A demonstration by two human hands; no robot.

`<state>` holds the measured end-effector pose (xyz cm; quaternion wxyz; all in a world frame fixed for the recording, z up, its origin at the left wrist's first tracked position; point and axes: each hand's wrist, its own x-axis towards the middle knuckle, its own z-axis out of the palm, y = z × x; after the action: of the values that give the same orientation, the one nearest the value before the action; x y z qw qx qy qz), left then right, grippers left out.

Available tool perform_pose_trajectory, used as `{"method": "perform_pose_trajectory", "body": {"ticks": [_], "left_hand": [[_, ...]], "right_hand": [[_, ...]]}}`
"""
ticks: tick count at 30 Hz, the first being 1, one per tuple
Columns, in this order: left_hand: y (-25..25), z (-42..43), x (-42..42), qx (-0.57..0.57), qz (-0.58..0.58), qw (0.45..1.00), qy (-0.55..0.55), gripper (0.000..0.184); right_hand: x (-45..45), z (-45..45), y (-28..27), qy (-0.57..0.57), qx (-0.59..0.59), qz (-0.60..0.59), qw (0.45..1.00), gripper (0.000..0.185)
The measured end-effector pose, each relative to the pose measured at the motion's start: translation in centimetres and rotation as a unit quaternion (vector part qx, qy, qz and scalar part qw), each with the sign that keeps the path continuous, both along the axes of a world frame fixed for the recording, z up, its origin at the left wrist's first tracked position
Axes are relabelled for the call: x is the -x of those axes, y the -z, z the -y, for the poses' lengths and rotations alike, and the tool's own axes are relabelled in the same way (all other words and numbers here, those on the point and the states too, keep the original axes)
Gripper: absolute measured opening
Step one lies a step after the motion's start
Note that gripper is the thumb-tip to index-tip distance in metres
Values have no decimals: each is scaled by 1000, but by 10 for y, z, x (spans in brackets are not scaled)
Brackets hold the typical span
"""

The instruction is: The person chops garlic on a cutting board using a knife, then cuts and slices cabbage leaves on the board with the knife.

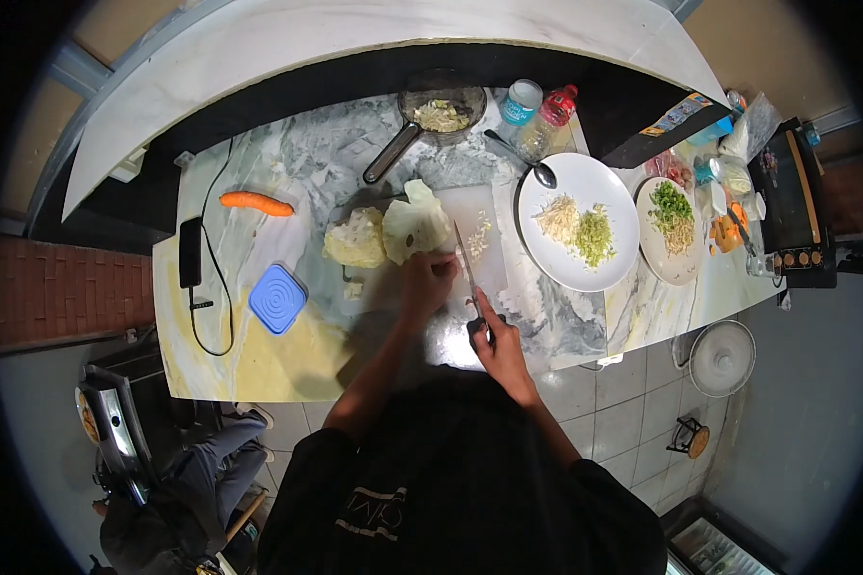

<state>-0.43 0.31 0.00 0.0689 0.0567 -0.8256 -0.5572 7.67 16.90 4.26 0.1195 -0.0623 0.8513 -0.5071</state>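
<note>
One chopping step apparently in hand, on a translucent white plastic cutting board (462,198). Gripping a slim steel knife (466,254) by its dark handle in the right hand (501,351), blade pointing away from the body. Bunching the fingers of the left hand (426,280) narrowly beside the blade; cannot tell whether pinching anything. Right of the blade, small pale chopped bits (478,236); left, pale yellow-green leafy cabbage (414,226). Likely called for next: curling the left fingertips clear, then cutting straight down.

there are two hands (499,351), one knife (468,266), two large cabbage pieces (415,225), one carrot (256,203), two plates (558,265), one pan (391,153), one spoon (544,175).
</note>
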Motion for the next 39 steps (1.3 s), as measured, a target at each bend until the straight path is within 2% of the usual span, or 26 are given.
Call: {"method": "perform_pose_trajectory", "body": {"ticks": [2, 6, 11, 14, 18, 20, 26, 33, 36, 39], "left_hand": [[-7, 0, 0, -20, 35, 999, 17, 17], [2, -2, 0, -6, 35, 999, 12, 18], [11, -4, -1, -9, -24, 1000, -7, 19], [-28, -5, -4, 33, 35, 999, 11, 17], [-22, -8, -5, 15, 24, 1000, -8, 15], [-15, -7, -2, 38, -70, 997, 7, 13], [-19, -3, 0, 52, -6, 998, 33, 12], [-10, -3, 2, 43, -7, 998, 35, 14], [-2, -3, 2, 19, -60, 998, 28, 14], [-6, -3, 0, 39, -44, 996, 66, 14]], "right_hand": [[1, -1, 0, -2, 1, 0, 1000, 68], [1, 0, -1, -5, -5, -7, 1000, 69], [1, -2, 0, -9, 4, -15, 1000, 68], [0, -1, 2, -10, 5, -15, 1000, 68], [0, -1, 2, -4, 6, 3, 1000, 68], [0, 0, 3, -4, 1, -6, 1000, 68], [0, 1, 4, 3, -2, -22, 1000, 68], [0, 1, 5, 0, -4, -19, 1000, 69], [1, 1, 5, -1, 0, -11, 1000, 69], [1, 1, 5, -1, -9, 0, 1000, 69]]}}
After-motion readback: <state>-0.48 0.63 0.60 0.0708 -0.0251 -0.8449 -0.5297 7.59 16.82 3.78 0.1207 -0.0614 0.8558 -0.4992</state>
